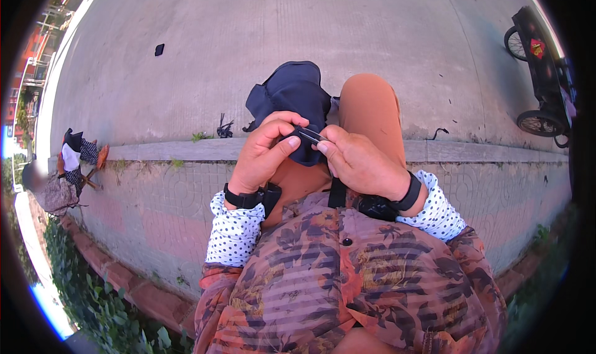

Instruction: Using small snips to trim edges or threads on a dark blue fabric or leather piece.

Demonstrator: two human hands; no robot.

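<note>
My left hand (266, 150) and my right hand (359, 161) meet in front of my chest, both pinching a thin dark strip (308, 135) between fingertips. Under it a piece of dark navy cloth (292, 96) drapes over my left knee. My right knee in orange trousers (371, 108) sits beside it. Both wrists wear black bands over white polka-dot cuffs. What the strip is attached to is hidden by my fingers.
A concrete kerb (472, 150) crosses in front of my knees, grey pavement beyond it. A three-wheeled cart (541, 74) stands at the far right. Another person (73, 161) sits on the kerb at the far left. Dark scraps (223, 129) lie on the pavement.
</note>
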